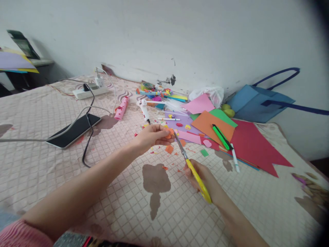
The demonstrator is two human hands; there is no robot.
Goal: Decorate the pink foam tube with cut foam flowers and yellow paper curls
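Observation:
My left hand (152, 136) pinches a small orange paper piece (170, 133) between thumb and fingers, above the quilted bed cover. My right hand (205, 181) grips yellow-handled scissors (191, 168); their blades point up and left and meet the orange piece. Small orange and red scraps (169, 149) lie on the cover just below the hands. A stack of coloured paper sheets (218, 128) lies to the right of the hands, with a green utility knife (221, 137) and a white marker (234, 158) on top.
A dark tablet (74, 130) with cables lies at left, a white power strip (90, 92) behind it. A pink paper roll (121, 107), a glue gun (144, 110) and several pens lie near the wall. A blue bag (259, 103) leans at right.

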